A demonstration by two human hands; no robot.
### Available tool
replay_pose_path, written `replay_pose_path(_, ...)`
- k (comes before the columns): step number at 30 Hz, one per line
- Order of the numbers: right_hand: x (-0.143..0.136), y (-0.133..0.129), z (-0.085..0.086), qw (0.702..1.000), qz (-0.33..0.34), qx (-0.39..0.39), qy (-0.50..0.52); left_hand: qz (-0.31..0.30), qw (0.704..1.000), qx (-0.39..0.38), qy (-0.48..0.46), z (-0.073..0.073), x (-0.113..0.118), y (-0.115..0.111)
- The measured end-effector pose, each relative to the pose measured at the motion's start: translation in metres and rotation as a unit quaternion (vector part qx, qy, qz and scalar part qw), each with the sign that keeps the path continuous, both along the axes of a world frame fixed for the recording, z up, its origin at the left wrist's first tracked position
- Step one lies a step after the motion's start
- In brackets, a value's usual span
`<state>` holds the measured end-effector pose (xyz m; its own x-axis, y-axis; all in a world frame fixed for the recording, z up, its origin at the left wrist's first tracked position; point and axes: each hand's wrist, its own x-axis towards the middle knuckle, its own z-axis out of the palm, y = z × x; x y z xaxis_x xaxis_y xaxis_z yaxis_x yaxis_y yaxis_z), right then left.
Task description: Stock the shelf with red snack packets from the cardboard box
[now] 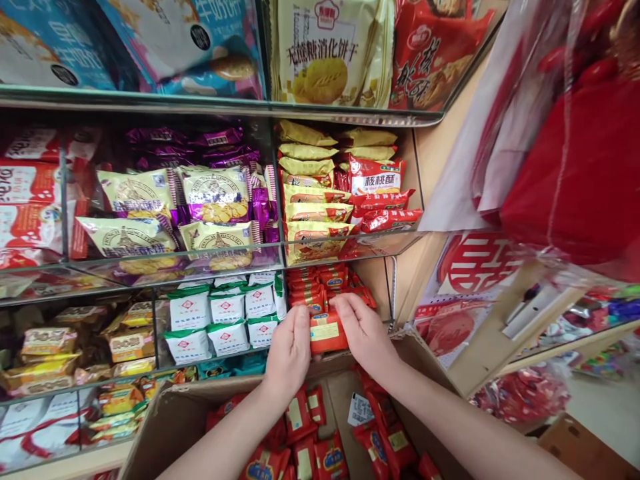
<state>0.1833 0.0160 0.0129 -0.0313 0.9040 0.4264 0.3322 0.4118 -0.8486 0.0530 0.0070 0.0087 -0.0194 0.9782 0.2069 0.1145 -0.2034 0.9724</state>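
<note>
An open brown cardboard box (165, 427) is standing nearest, at six o'clock in the view, with small, glossy red rectangular packets (333, 457) lying loosely inside. Just above its far edge, the left hand (290, 347) and the right hand (367, 337) are gripping a single red packet with a pale yellow label (327, 330) from its two sides. Both hands are partly closed, the thumbs and curled fingers pinching the packet between them. Directly behind it, matching red packets (303, 280) are filling a compartment of the glass-fronted shelf (230, 259). White square packets with green edges (227, 317) are sitting at eight o'clock, left of that compartment. Cream-and-purple biscuit packets (215, 193) are standing at ten o'clock, and yellow and red pastry packets (320, 213) are stacking up near the centre. A red bundle in clear plastic (580, 153) is hanging at two o'clock.
</note>
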Motion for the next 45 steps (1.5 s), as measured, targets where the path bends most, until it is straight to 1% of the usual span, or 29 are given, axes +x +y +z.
replay_pose_path(2,0.005,0.005,-0.004,0.993,-0.056,0.054,-0.088,0.009,1.000,0.002,0.003,-0.001,0.001,0.001)
replay_pose_path(3,0.007,0.007,-0.005,0.989,-0.072,0.073,-0.108,0.013,1.000,0.002,0.006,-0.002,0.001,0.002)
replay_pose_path(6,0.010,0.010,-0.007,0.985,-0.105,0.095,-0.101,0.019,0.999,-0.006,0.026,-0.001,0.004,0.003)
replay_pose_path(10,0.010,0.007,-0.001,0.986,-0.109,0.097,-0.085,0.033,0.998,-0.009,0.055,0.003,0.007,0.002)
replay_pose_path(13,0.015,0.005,0.003,0.978,-0.123,0.124,-0.111,0.024,0.997,-0.038,0.063,0.005,0.006,0.002)
replay_pose_path(14,0.019,0.006,0.003,0.971,-0.141,0.145,-0.126,0.020,0.997,-0.046,0.060,0.005,0.005,0.002)
replay_pose_path(16,0.028,0.009,0.002,0.947,-0.187,0.204,-0.162,0.005,0.997,-0.059,0.043,0.006,0.003,0.003)
replay_pose_path(17,0.033,0.010,0.001,0.931,-0.205,0.237,-0.186,-0.013,0.997,-0.070,0.032,0.007,0.003,0.004)
replay_pose_path(18,0.037,0.011,0.000,0.917,-0.208,0.267,-0.212,-0.041,0.995,-0.086,0.021,0.007,0.002,0.005)
replay_pose_path(19,0.040,0.011,-0.001,0.905,-0.194,0.294,-0.239,-0.078,0.991,-0.107,0.009,0.007,0.002,0.006)
replay_pose_path(21,0.043,0.009,-0.004,0.889,-0.127,0.333,-0.288,-0.149,0.977,-0.154,-0.024,0.007,0.002,0.008)
replay_pose_path(22,0.042,0.007,-0.005,0.882,-0.086,0.347,-0.308,-0.168,0.970,-0.167,-0.046,0.007,0.002,0.010)
replay_pose_path(24,0.039,0.003,-0.006,0.873,-0.023,0.362,-0.327,-0.172,0.966,-0.171,-0.092,0.007,0.001,0.012)
replay_pose_path(25,0.036,0.002,-0.005,0.876,-0.003,0.360,-0.320,-0.162,0.966,-0.165,-0.114,0.007,0.001,0.012)
replay_pose_path(26,0.034,0.000,-0.005,0.888,0.008,0.350,-0.299,-0.153,0.967,-0.157,-0.133,0.008,0.000,0.012)
replay_pose_path(28,0.031,-0.001,-0.003,0.928,0.008,0.301,-0.221,-0.141,0.966,-0.135,-0.172,0.008,-0.003,0.012)
replay_pose_path(30,0.030,-0.001,-0.004,0.964,0.005,0.223,-0.143,-0.141,0.963,-0.114,-0.197,0.009,-0.005,0.011)
replay_pose_path(32,0.029,0.002,-0.008,0.986,0.015,0.130,-0.099,-0.151,0.963,-0.105,-0.199,0.008,-0.006,0.012)
replay_pose_path(34,0.028,0.006,-0.014,0.995,0.038,0.049,-0.079,-0.159,0.962,-0.106,-0.193,0.007,-0.006,0.013)
replay_pose_path(36,0.028,0.009,-0.019,0.997,0.053,-0.002,-0.058,-0.160,0.962,-0.107,-0.192,0.006,-0.005,0.014)
replay_pose_path(40,0.027,0.013,-0.024,0.997,0.066,-0.048,-0.008,-0.152,0.964,-0.100,-0.191,0.005,-0.002,0.015)
replay_pose_path(43,0.028,0.012,-0.023,0.995,0.058,-0.081,0.025,-0.127,0.972,-0.084,-0.177,0.005,0.000,0.016)
replay_pose_path(45,0.029,0.012,-0.022,0.994,0.067,-0.084,0.035,-0.113,0.979,-0.058,-0.157,0.003,0.000,0.016)
